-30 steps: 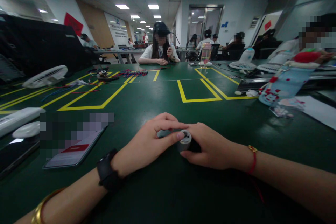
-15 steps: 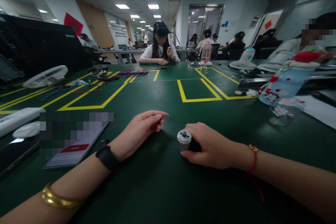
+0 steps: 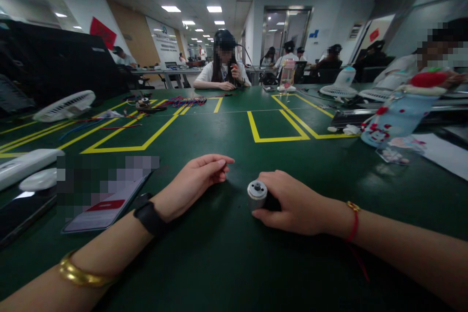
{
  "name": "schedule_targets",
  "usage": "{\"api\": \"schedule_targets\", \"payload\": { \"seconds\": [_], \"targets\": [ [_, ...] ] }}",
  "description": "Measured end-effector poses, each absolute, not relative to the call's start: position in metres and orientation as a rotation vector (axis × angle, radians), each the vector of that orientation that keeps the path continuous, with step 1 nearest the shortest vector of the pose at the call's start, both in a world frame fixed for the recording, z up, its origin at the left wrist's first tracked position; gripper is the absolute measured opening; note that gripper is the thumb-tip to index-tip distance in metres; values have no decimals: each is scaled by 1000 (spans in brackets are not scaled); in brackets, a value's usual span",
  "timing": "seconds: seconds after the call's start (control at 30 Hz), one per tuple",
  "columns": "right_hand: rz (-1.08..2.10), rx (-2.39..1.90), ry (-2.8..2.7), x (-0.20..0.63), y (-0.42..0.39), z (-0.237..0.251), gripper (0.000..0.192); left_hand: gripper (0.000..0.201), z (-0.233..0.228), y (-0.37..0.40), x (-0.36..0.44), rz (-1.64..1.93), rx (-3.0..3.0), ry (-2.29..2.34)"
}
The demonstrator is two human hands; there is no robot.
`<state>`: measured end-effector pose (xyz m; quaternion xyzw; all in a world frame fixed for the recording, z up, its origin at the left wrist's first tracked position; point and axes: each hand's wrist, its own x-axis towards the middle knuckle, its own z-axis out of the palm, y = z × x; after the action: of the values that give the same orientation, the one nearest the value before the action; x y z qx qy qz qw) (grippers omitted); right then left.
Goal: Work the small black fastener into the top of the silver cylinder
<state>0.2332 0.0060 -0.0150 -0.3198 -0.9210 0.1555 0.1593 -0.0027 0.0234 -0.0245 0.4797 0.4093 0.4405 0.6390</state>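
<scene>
one motor (image 3: 257, 194), two hands (image 3: 297, 203), three fans (image 3: 64, 106)

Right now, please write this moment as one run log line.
right hand: holds small motor on green table | left hand: empty, resting beside | phone: left

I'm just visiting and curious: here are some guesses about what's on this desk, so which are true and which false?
1. The right hand grips a small metal cylinder. True.
2. The left hand touches that cylinder. False: it rests on the green table, apart from the cylinder.
3. A phone lies left of the left hand. True.
4. The cylinder stands inside a yellow-taped box. False: the box lies farther off.
5. The left wrist wears a black watch. True.
</scene>
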Motion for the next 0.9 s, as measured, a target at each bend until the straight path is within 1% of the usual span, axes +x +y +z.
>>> {"api": "schedule_targets", "payload": {
  "seconds": [0.13,0.43,0.9],
  "targets": [
    [440,-904,-2640,234,6,-15,21,18,-25,22,-1,959,1190,977],
    [443,-908,-2624,234,6,-16,22,16,-25,24,-4,995,1085,921],
    [438,-901,-2629,233,7,-17,22,20,-25,21,-6,958,1195,969]
  ]
}}
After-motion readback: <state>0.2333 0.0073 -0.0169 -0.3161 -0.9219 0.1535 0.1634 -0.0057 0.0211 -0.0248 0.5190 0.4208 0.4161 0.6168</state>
